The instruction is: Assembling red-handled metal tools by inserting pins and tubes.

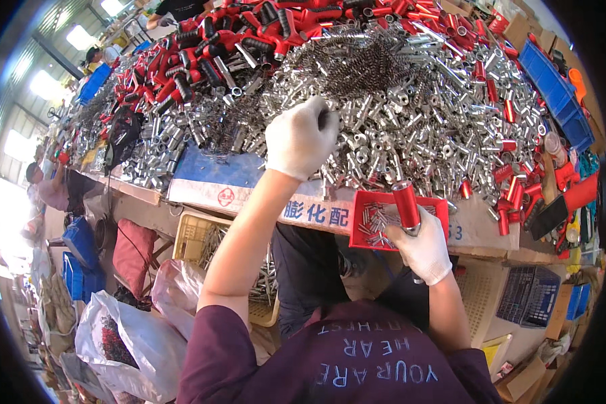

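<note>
My right hand point(424, 246), in a white glove, grips a red metal tube point(405, 202) that stands nearly upright. It is held over a small red tray point(358, 219) at the table's front edge. Small silver pins point(377, 221) lie in that tray. Also gloved, my left hand point(299, 141) is over the front of a large heap of silver metal fittings point(384, 145). Its fingers are curled in, and whatever they hold is hidden from view. Dark coil springs point(367, 64) lie on top of the heap, beyond my hands.
Red-and-black handles point(249, 30) are piled at the back left. More red tubes point(512, 195) lie at the right, near blue bins point(552, 91). Below the table stand a yellow crate point(194, 236) and white sacks point(128, 343). A person point(54, 188) is at far left.
</note>
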`<action>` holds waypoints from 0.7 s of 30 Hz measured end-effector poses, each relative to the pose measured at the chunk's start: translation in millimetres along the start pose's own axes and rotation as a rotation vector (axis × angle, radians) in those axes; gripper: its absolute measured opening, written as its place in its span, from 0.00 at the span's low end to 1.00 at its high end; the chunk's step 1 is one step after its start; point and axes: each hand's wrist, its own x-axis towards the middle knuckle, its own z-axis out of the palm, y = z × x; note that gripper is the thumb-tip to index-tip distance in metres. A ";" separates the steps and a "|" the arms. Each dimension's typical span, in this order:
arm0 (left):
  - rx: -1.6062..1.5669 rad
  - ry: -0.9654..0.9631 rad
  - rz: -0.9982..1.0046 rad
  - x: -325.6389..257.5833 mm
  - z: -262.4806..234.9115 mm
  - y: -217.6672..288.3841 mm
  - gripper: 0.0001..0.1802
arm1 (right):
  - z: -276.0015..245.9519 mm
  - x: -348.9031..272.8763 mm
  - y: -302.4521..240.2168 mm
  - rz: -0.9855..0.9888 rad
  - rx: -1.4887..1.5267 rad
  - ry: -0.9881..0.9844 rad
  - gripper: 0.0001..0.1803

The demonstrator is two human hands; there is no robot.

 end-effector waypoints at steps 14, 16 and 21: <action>-0.274 -0.533 0.325 8.3 -56.8 23.2 0.08 | 2.8 4.9 -9.9 -0.120 -0.161 -0.084 0.23; -0.228 -0.519 0.291 20.2 -60.9 25.2 0.07 | 2.6 4.9 -1.9 -0.175 -0.076 -0.059 0.23; -0.124 -0.666 0.438 14.5 -45.2 33.5 0.09 | 4.5 8.7 -6.5 -0.080 0.002 -0.056 0.20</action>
